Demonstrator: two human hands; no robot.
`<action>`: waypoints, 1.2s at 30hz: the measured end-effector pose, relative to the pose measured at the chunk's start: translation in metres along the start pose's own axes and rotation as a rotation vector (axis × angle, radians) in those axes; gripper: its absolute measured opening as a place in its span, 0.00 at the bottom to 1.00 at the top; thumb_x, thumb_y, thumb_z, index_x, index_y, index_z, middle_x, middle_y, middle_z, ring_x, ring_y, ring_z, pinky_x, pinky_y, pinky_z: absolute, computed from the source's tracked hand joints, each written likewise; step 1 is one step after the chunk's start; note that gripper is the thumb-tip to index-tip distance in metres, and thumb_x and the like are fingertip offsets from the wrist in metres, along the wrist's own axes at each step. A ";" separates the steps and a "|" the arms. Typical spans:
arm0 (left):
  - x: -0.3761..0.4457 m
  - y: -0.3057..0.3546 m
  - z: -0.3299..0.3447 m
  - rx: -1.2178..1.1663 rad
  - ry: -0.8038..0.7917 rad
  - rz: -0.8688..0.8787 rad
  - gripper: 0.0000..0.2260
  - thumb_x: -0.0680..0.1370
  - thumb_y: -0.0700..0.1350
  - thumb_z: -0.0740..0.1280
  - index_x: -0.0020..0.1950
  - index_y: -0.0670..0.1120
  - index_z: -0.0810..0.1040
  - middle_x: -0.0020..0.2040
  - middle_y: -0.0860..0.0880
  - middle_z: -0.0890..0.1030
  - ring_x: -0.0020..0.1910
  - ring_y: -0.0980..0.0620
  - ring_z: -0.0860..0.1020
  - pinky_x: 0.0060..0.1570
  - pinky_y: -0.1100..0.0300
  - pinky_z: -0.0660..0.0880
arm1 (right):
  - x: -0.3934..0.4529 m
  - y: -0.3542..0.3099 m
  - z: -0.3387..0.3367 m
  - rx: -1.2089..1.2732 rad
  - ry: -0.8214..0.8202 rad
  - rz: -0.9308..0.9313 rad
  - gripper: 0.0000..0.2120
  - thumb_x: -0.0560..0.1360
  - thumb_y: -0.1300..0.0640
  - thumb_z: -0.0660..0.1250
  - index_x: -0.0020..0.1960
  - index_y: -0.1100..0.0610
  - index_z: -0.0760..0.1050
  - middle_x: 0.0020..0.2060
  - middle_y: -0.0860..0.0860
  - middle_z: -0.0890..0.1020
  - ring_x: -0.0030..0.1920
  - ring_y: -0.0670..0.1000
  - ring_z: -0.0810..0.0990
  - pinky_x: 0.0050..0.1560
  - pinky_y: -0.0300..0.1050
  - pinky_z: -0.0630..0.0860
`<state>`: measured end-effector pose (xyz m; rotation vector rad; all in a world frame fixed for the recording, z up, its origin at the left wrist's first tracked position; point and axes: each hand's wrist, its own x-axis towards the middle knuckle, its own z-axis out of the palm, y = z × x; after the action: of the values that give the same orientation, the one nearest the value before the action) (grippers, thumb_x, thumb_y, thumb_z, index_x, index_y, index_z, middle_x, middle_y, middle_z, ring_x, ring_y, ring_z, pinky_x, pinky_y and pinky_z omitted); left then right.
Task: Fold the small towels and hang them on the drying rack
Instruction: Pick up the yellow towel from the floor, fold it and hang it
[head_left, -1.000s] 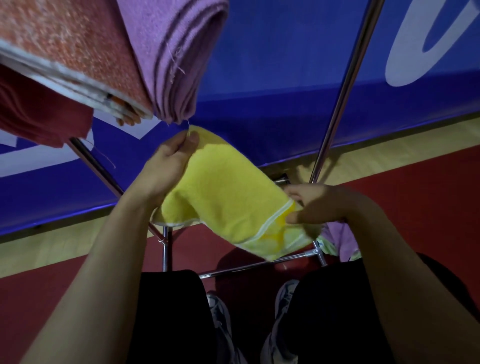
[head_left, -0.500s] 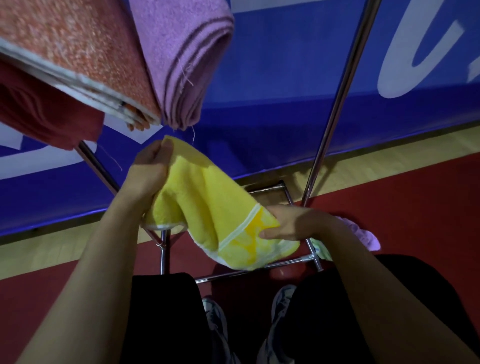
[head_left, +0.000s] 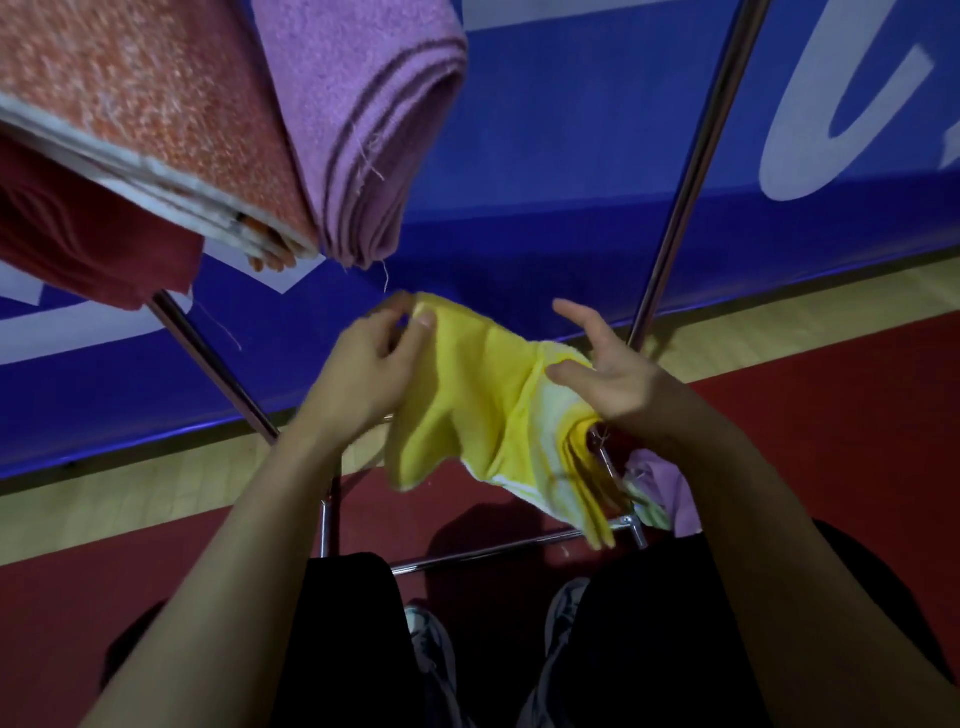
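My left hand (head_left: 371, 364) pinches the upper corner of a yellow small towel (head_left: 478, 410) between thumb and fingers. The towel sags to the right, and its white-striped end bunches in layers under my right hand (head_left: 610, 376). That hand has thumb and forefinger stretched out straight, with the cloth lying across the fingers below; its lower fingers are hidden. The chrome drying rack (head_left: 691, 171) stands right behind the towel. On its top left hang a folded orange towel (head_left: 156, 119), a purple towel (head_left: 363, 130) and a dark red one (head_left: 88, 244).
Another purple towel (head_left: 667, 486) lies low by the rack's bottom bar (head_left: 493, 551), to the right of my knees. A blue banner (head_left: 571, 182) runs behind the rack. The floor is red and tan, and my shoes (head_left: 431, 639) stand under the bar.
My right hand has let go of the striped end and spread its thumb and forefinger, moving up. The towel has doubled over and its striped end now hangs in layers. My left hand stays pinching the corner.
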<state>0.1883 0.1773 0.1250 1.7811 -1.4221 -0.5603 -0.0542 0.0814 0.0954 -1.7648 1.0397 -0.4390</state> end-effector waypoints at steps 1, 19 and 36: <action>-0.004 0.006 0.009 -0.014 -0.032 0.037 0.12 0.86 0.54 0.61 0.53 0.47 0.76 0.41 0.37 0.80 0.38 0.39 0.78 0.38 0.43 0.74 | -0.001 -0.007 0.001 0.071 -0.005 -0.011 0.27 0.83 0.58 0.63 0.78 0.44 0.60 0.28 0.46 0.71 0.27 0.42 0.70 0.33 0.35 0.70; -0.025 0.019 0.058 0.171 -0.106 0.224 0.11 0.86 0.50 0.62 0.53 0.49 0.83 0.28 0.52 0.73 0.28 0.55 0.71 0.33 0.57 0.64 | 0.001 -0.017 0.026 0.033 0.158 0.050 0.03 0.80 0.54 0.65 0.51 0.50 0.71 0.27 0.48 0.79 0.28 0.48 0.83 0.36 0.48 0.77; -0.016 0.013 0.050 -0.100 -0.134 0.084 0.13 0.86 0.53 0.61 0.54 0.51 0.84 0.32 0.50 0.76 0.33 0.56 0.71 0.36 0.49 0.73 | -0.001 -0.012 0.017 0.012 0.179 -0.345 0.05 0.77 0.52 0.73 0.51 0.49 0.79 0.37 0.53 0.81 0.40 0.57 0.81 0.46 0.55 0.80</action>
<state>0.1391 0.1765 0.1029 1.6228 -1.5247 -0.7047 -0.0376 0.0939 0.0988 -1.9266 0.8511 -0.8282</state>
